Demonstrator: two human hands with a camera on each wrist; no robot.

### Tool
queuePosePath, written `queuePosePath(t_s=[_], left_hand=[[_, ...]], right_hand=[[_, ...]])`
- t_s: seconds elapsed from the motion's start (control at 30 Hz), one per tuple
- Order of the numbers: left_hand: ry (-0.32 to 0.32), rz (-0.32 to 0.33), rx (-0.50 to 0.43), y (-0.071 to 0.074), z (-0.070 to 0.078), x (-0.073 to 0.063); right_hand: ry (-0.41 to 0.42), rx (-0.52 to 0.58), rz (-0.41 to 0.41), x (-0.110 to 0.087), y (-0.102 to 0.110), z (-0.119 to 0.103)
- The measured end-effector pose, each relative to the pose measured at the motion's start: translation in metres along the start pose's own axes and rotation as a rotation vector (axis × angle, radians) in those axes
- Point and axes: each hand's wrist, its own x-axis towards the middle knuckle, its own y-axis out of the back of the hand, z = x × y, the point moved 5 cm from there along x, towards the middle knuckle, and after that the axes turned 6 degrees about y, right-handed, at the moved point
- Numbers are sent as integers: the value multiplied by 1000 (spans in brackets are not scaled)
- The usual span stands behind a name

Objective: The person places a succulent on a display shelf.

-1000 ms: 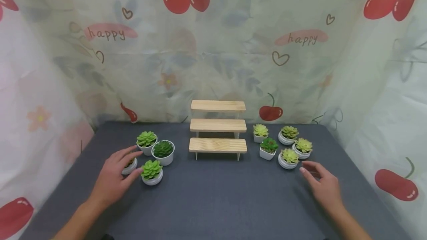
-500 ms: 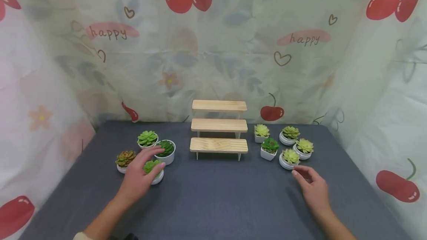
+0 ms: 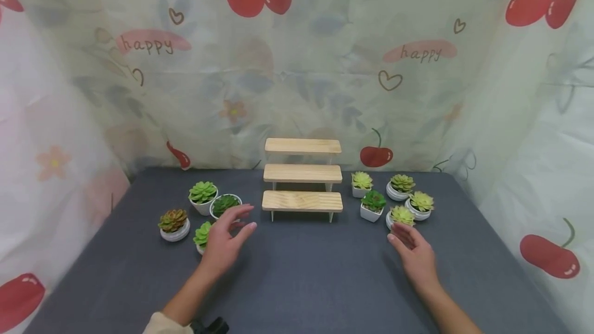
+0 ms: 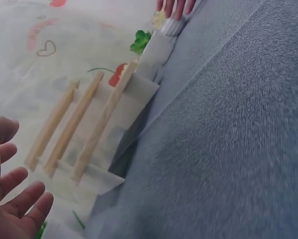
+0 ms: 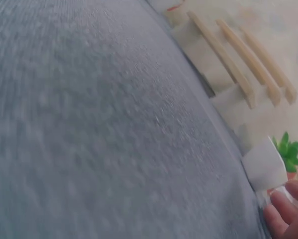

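My left hand [image 3: 225, 241] hovers over the table with relaxed fingers and nothing in them. It partly covers a bright green succulent [image 3: 202, 235] in a white pot, and its fingertips overlap the edge of a dark green succulent [image 3: 225, 205]. On the right, my right hand [image 3: 416, 259], fingers loosely bent and holding nothing, is just in front of a pale yellow-green succulent [image 3: 401, 215], hiding part of its pot. A three-step wooden stand [image 3: 302, 201] with pale planks sits between the hands; both wrist views show it tilted. The right wrist view has a green succulent [image 5: 288, 152] near my fingertips.
A reddish-brown succulent [image 3: 174, 220] and another green one [image 3: 202, 192] stand at the left. To the right are a square-potted dark green succulent [image 3: 373, 202] and several paler ones. A cherry-print curtain [image 3: 297, 92] rises behind the dark tabletop [image 3: 301, 282].
My left hand has moved right across the left succulents, uncovering the reddish-brown one. My right hand has shifted left, toward the middle. The pots and the stand stay where they were.
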Motion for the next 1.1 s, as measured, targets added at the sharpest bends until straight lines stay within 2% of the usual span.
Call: queuePosePath(t_s=[0.2, 0.4, 0.77, 1.1], left_hand=[[69, 8, -40, -16, -12, 8], [135, -3, -5, -28, -23, 15], [144, 47, -8, -43, -33, 31], [191, 15, 66, -53, -47, 42]], right_hand=[[-58, 88, -107, 2, -14, -2], [-116, 90, -171, 5, -28, -5], [-176, 122, -142, 16, -45, -5], [-183, 118, -98, 32, -55, 0]])
